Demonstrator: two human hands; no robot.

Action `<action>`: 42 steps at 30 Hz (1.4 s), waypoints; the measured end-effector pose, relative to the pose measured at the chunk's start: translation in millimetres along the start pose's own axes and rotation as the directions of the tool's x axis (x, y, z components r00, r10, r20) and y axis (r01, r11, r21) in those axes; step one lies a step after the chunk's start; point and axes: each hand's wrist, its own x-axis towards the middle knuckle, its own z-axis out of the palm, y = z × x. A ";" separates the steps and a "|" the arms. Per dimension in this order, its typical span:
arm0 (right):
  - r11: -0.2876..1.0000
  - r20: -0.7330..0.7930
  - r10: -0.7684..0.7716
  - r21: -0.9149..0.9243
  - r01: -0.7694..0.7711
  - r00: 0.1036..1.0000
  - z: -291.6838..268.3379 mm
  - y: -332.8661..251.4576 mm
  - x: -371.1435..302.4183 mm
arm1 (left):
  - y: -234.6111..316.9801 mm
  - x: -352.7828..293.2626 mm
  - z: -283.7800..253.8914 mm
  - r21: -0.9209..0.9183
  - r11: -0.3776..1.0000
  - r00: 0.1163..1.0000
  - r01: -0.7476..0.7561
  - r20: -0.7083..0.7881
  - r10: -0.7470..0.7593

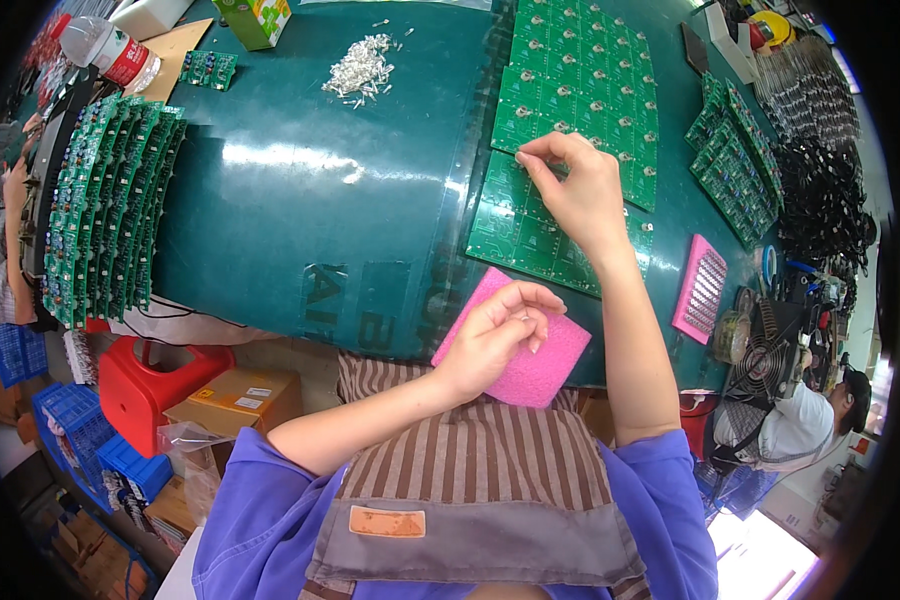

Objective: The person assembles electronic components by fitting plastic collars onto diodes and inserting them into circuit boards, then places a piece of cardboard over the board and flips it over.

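One counter point(300, 230): dark green and glossy, spread out in front of the person.
Far boards point(570, 85): green, dotted with rows of small silvery parts, in a run reaching away from the person, right of the counter's middle.
Stacked boards point(110, 210): packed in upright rows at the left end, well apart from both hands.
Near board point(505, 222): closest to the person in that run, mostly bare; its long side seems to go left to right, though the right arm hides some of it. It lies directly below the right hand, the nearer one, and ahead of the left hand, beyond the foam.
Pink foam point(550, 365): at the near edge, beneath the left hand.
Right hand point(582, 190): thumb and forefinger brought together above the seam between near and far boards; cannot tell whether they pinch a tiny part or touch the surface.
Left hand point(485, 345): fingers loosely curled over the foam; whether anything is inside cannot be told.
White parts point(360, 70): a loose heap, far side, left of the boards.
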 end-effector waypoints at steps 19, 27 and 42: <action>0.999 -0.005 -0.051 -0.010 0.050 0.999 2.1 -3.0 1.1 | 4.7 -1.7 12.8 0.159 0.987 0.999 -0.023 -0.038 0.029; 0.998 -0.007 -0.065 0.015 0.066 0.998 2.8 -1.6 0.0 | 9.2 -3.9 10.9 0.114 0.993 1.000 0.027 -0.005 -0.026; 0.999 -0.095 -0.022 0.028 0.025 0.995 10.1 -1.9 -6.3 | 8.8 -4.3 10.3 0.093 0.995 0.999 0.040 0.014 -0.041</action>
